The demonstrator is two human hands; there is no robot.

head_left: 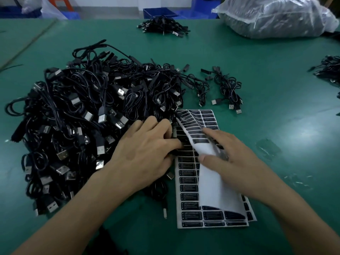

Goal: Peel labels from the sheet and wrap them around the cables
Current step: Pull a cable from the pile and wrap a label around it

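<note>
A stack of white label sheets (189, 201) with rows of black labels lies on the green table in front of me. The top sheet (213, 183) is curled up and folded back, its white underside showing. My right hand (237, 162) pinches that lifted sheet between thumb and fingers. My left hand (145, 153) lies at the sheet's left edge, its fingertips on the black labels of the sheet underneath. A big heap of black USB cables (88, 111) fills the table to the left, touching the sheet's upper left corner.
A few separate cables (228, 91) lie beyond the sheets. Another small bundle (163, 27) sits at the far edge, and more cables (329, 69) at the right edge. A clear plastic bag of cables (276, 15) stands at the back right. Blue bins (158, 12) stand behind the table.
</note>
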